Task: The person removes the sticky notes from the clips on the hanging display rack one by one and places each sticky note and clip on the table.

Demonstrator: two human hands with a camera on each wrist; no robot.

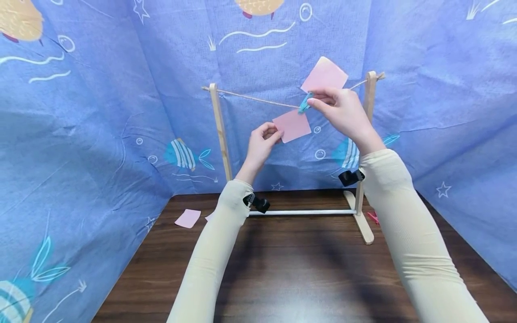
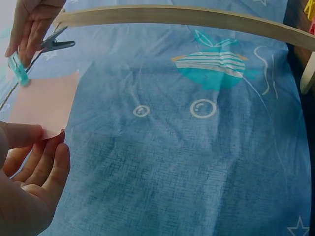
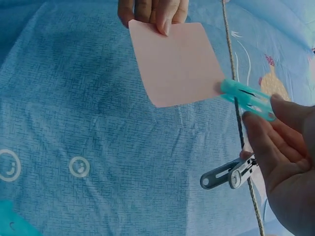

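Turquoise plastic clothespin (image 1: 304,104) meets square pink paper note (image 1: 292,126) at a thin twisted cord (image 1: 258,98)

The left hand (image 1: 260,146) pinches the note's edge between thumb and fingers. The right hand (image 1: 346,112) pinches the clothespin's handle end in a narrow grip; the clip's tip touches one corner of the note, and the cord crosses the clip. Whether the tip bites on the paper I cannot tell. The note hangs just below the cord, slightly tilted.

Beside the right hand, a grey metal-look clip (image 3: 229,174) sits on the cord. A second pink paper square (image 1: 324,74) stands tilted above the right hand. The cord runs between two pale wooden posts (image 1: 220,130). On the dark brown wood-grain table (image 1: 282,269) lie another pink paper square (image 1: 188,218) at left and a pinkish-red clip (image 1: 374,218) at right.
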